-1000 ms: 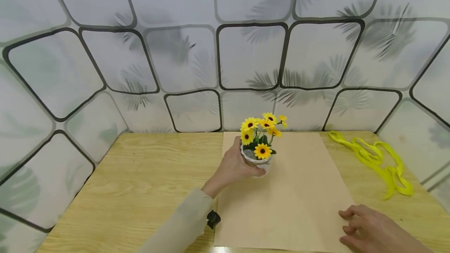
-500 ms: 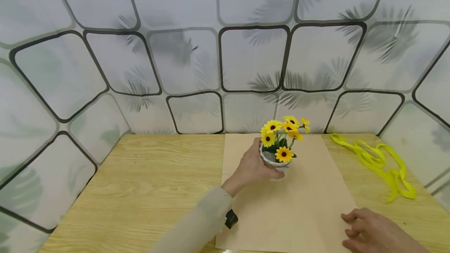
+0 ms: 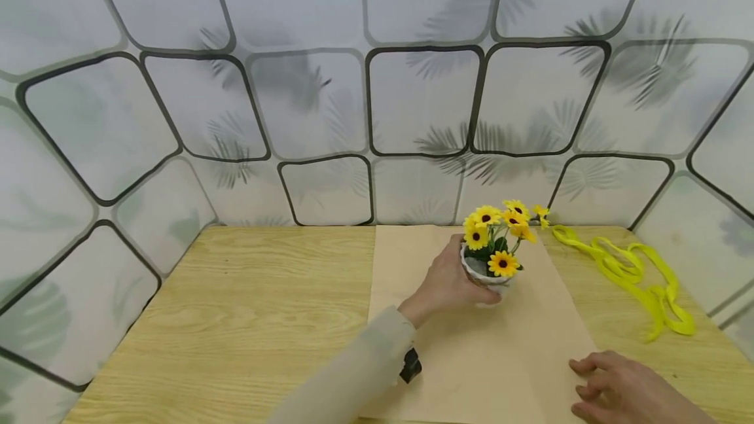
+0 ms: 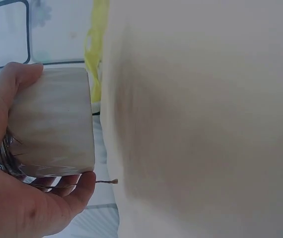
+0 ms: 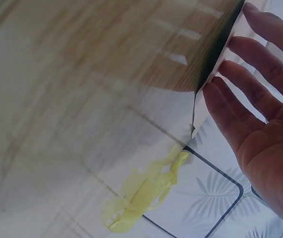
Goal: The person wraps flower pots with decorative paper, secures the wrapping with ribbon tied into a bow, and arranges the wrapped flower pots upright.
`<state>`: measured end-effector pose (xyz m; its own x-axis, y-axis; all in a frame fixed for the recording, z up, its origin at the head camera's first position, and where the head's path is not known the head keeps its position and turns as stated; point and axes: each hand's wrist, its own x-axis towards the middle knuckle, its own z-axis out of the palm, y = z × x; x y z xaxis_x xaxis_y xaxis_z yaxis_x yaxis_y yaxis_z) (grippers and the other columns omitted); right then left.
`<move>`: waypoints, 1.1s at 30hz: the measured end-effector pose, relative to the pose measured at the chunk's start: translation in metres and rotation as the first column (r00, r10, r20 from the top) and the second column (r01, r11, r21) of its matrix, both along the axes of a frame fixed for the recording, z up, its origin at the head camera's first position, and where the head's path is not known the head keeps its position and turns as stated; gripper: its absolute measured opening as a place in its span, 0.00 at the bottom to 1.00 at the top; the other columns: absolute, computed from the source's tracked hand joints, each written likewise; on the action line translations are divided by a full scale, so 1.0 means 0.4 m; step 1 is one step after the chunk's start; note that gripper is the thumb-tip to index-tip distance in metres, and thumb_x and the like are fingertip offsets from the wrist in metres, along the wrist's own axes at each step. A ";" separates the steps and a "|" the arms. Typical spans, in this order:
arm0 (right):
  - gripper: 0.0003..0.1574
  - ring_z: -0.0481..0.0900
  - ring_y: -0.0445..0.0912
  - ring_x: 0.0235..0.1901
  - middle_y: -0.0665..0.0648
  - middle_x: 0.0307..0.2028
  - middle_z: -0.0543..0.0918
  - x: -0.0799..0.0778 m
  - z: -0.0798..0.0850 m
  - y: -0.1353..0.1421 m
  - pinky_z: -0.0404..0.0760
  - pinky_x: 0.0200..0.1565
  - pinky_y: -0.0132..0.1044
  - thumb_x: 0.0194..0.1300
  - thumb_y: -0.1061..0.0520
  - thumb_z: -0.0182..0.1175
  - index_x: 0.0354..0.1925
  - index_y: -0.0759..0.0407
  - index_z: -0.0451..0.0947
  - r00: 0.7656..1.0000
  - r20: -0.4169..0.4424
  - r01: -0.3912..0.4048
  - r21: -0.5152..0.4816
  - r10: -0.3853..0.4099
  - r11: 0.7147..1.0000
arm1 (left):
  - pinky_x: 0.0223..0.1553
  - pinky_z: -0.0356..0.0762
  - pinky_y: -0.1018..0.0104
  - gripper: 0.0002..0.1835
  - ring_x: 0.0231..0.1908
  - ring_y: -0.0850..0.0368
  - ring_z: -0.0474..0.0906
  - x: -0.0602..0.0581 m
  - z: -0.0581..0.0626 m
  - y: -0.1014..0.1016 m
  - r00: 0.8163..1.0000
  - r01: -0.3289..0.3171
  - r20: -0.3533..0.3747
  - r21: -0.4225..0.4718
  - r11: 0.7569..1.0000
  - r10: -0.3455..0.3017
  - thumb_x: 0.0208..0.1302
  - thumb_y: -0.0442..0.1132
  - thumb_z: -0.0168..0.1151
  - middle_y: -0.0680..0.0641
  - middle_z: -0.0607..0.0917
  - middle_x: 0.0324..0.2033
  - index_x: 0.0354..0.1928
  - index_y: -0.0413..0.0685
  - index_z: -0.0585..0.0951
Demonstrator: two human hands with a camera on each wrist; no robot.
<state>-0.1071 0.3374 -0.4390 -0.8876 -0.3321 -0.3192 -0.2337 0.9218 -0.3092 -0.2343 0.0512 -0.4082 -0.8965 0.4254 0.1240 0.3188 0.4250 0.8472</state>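
A small white pot of yellow sunflowers is gripped by my left hand, the thumb on its near side. In the left wrist view a gap shows between the pot's base and the brown paper, so it hangs above the sheet. A thin brown cord sticks out past the fingers beside it. My right hand, fingers loosely bent, has its fingertips at the paper's right edge. The right wrist view shows those fingers along that edge, pinching nothing that I can make out.
A loose, tangled yellow ribbon lies on the wooden table, right of the paper. Bare wood extends to the left of the sheet. A patterned pale curtain stands behind the table and at both sides.
My left hand has carried the flowerpot to the right above the paper, slightly nearer to me. The right hand has stayed almost in place by the paper's edge.
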 end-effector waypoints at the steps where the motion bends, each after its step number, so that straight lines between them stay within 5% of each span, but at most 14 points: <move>1: 0.14 0.83 0.43 0.42 0.49 0.51 0.86 0.000 0.000 0.000 0.86 0.40 0.37 0.63 0.34 0.68 0.35 0.39 0.89 1.000 -0.002 -0.004 0.003 0.004 1.000 | 0.60 0.76 0.67 0.51 0.60 0.62 0.76 -0.001 -0.001 0.006 1.000 0.003 -0.003 -0.001 1.000 -0.003 0.44 0.46 0.85 0.53 0.78 0.61 0.70 0.55 0.65; 11: 0.14 0.83 0.43 0.43 0.51 0.53 0.85 -0.002 -0.006 0.001 0.86 0.41 0.40 0.62 0.35 0.70 0.34 0.41 0.88 0.998 0.040 0.056 -0.017 -0.055 0.998 | 0.58 0.76 0.71 0.51 0.57 0.66 0.76 -0.003 -0.010 0.054 1.000 0.000 0.018 -0.028 1.000 0.000 0.43 0.45 0.86 0.55 0.78 0.60 0.70 0.55 0.65; 21: 0.13 0.83 0.41 0.43 0.51 0.53 0.85 -0.004 -0.014 0.013 0.86 0.40 0.39 0.62 0.35 0.69 0.33 0.39 0.88 0.999 0.016 0.028 -0.019 -0.027 0.999 | 0.58 0.76 0.71 0.52 0.56 0.65 0.76 -0.012 -0.021 0.074 1.000 -0.014 0.026 -0.086 0.996 0.016 0.43 0.47 0.86 0.54 0.76 0.59 0.69 0.54 0.64; 28: 0.16 0.82 0.37 0.42 0.52 0.53 0.85 0.001 -0.013 0.007 0.86 0.43 0.41 0.60 0.37 0.72 0.36 0.45 0.88 0.989 0.088 0.124 -0.084 -0.117 0.989 | 0.61 0.75 0.69 0.53 0.58 0.64 0.75 -0.011 -0.040 0.068 0.998 0.002 0.059 -0.135 0.991 0.006 0.45 0.48 0.86 0.53 0.75 0.61 0.71 0.53 0.63; 33: 0.12 0.82 0.33 0.41 0.56 0.54 0.85 0.000 -0.015 0.020 0.84 0.39 0.31 0.64 0.38 0.69 0.36 0.42 0.88 0.999 0.036 0.024 -0.110 -0.021 0.994 | 0.65 0.74 0.65 0.56 0.63 0.59 0.72 -0.012 -0.039 0.055 0.997 0.019 0.074 -0.200 0.980 -0.004 0.48 0.53 0.83 0.51 0.73 0.64 0.75 0.53 0.59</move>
<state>-0.1073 0.3453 -0.4449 -0.8843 -0.3471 -0.3123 -0.2007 0.8865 -0.4170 -0.2393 0.0734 -0.4238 -0.8949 0.4453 -0.0304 0.2651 0.5851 0.7664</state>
